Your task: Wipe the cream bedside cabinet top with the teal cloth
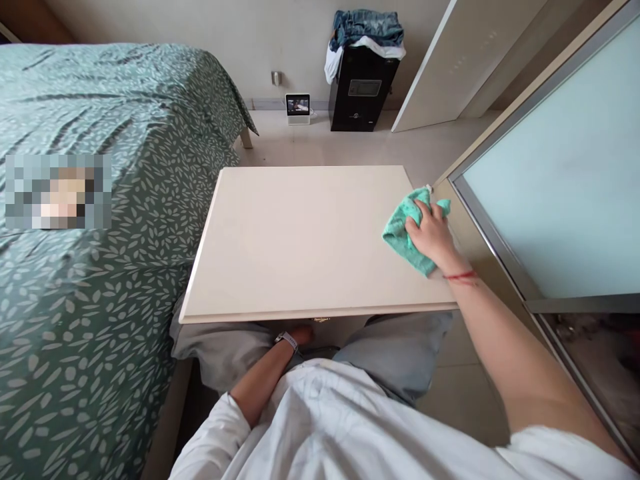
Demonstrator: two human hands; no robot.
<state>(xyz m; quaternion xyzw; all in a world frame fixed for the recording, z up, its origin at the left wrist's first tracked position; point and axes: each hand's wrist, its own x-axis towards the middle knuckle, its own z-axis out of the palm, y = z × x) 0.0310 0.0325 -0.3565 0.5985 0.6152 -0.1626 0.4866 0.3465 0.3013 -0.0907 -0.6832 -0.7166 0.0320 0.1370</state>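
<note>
A cream-coloured rectangular table top (300,240) lies in front of me, above my lap. At its right edge my right hand (431,233) is closed on a green cloth (403,233), which rests on the surface and reaches to the edge. A red thread circles my right wrist. My left hand (303,335), with a watch (287,343) on the wrist, is low beneath the table's near edge, close to a small metal fitting (321,319). Its fingers are mostly hidden in shadow under the edge.
A bed with a green leaf-patterned sheet (150,173) stands along the left. A glass-panelled frame (555,167) borders the right. Beyond the table are a small screen (299,107), a black cabinet (363,93) topped with jeans (367,28), and a door (445,67).
</note>
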